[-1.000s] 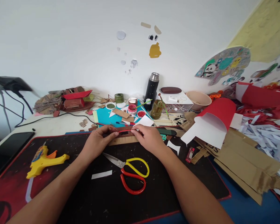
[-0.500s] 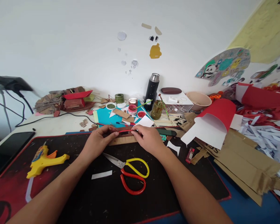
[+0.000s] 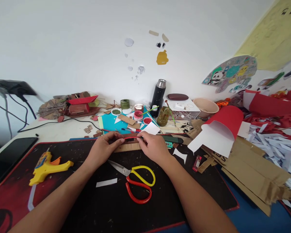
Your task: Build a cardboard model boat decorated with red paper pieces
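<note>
A thin red strip (image 3: 131, 138), perhaps paper, spans the gap between my two hands and bows slightly upward. My left hand (image 3: 107, 142) pinches its left end between thumb and fingers. At the other end, my right hand (image 3: 152, 144) is closed on it in the same way. Just below the strip lies a brown cardboard piece (image 3: 128, 147), partly covered by my fingers. Closer to me on the dark mat (image 3: 92, 204) rest scissors (image 3: 127, 171) with one yellow and one red handle, and a small white paper strip (image 3: 106, 183).
On the left lie a yellow glue gun (image 3: 47, 166) and a black phone (image 3: 8, 158). Behind my hands stand paint pots (image 3: 138, 115), a black thermos (image 3: 158, 97) and a murky jar (image 3: 163, 116). A curled red paper sheet (image 3: 226, 119) and cardboard (image 3: 254, 171) are at right.
The camera view has tilted a little, so the wall and table items sit slightly lower. Both hands keep their hold on the red strip, which shows a bit more bend.
</note>
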Motion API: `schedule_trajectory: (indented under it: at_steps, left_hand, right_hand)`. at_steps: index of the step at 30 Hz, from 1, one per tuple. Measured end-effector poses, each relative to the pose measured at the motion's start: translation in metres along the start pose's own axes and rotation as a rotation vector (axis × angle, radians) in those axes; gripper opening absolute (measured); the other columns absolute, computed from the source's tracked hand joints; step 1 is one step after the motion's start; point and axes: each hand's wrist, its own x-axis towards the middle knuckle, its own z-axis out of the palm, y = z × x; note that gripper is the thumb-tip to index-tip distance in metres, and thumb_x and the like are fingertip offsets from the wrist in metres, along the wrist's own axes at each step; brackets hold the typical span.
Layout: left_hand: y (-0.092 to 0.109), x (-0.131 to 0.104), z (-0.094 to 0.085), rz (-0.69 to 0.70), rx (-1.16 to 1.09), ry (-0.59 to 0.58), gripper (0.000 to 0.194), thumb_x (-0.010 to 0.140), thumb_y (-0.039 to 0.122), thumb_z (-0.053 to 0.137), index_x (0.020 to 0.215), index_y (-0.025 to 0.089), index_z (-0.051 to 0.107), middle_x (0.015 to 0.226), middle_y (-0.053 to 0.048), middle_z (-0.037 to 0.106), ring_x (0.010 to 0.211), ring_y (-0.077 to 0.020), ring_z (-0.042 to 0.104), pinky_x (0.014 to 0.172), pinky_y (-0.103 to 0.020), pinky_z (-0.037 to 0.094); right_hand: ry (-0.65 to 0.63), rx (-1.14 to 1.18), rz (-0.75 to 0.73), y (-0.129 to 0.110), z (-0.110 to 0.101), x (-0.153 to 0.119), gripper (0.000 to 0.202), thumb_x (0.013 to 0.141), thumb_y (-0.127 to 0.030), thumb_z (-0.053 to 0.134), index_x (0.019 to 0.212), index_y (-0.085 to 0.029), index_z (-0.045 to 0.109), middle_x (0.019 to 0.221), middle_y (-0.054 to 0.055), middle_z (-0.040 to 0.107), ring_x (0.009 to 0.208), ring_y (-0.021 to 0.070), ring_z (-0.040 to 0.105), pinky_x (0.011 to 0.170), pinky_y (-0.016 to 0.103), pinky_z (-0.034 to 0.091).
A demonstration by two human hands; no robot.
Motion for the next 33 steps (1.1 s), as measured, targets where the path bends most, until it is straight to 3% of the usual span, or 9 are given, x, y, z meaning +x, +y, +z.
schedule_trajectory:
  at_steps: [13,24,33]
  left_hand:
    - [0.0014,-0.0001,0.0001,-0.009,0.01,0.004,0.04,0.083,0.065,0.071,0.088,0.025,0.075,0.093,-0.004,0.08,0.09,-0.0273,0.07,0.083,-0.035,0.053]
    - [0.0014,0.0009,-0.0022,0.021,0.059,-0.004,0.047,0.094,0.067,0.056,0.082,0.024,0.072,0.081,-0.001,0.074,0.08,-0.024,0.065,0.076,-0.031,0.05]
    - [0.0018,0.0008,-0.0028,0.013,0.066,-0.002,0.049,0.094,0.068,0.055,0.083,0.024,0.074,0.084,-0.002,0.077,0.083,-0.0251,0.067,0.079,-0.032,0.051]
  right_hand:
    - [0.015,-0.033,0.021,-0.0031,0.0029,0.0012,0.018,0.107,-0.031,0.059,0.113,-0.023,0.073,0.084,0.002,0.081,0.073,0.0207,0.075,0.063,0.03,0.033]
    - [0.039,-0.044,0.032,-0.0044,0.0054,0.0014,0.018,0.107,-0.03,0.058,0.111,-0.022,0.074,0.083,0.003,0.082,0.072,0.0208,0.075,0.061,0.029,0.031]
    - [0.054,-0.035,0.011,-0.0028,0.0056,0.0017,0.017,0.107,-0.03,0.059,0.109,-0.022,0.074,0.08,0.003,0.081,0.069,0.0197,0.073,0.061,0.028,0.03]
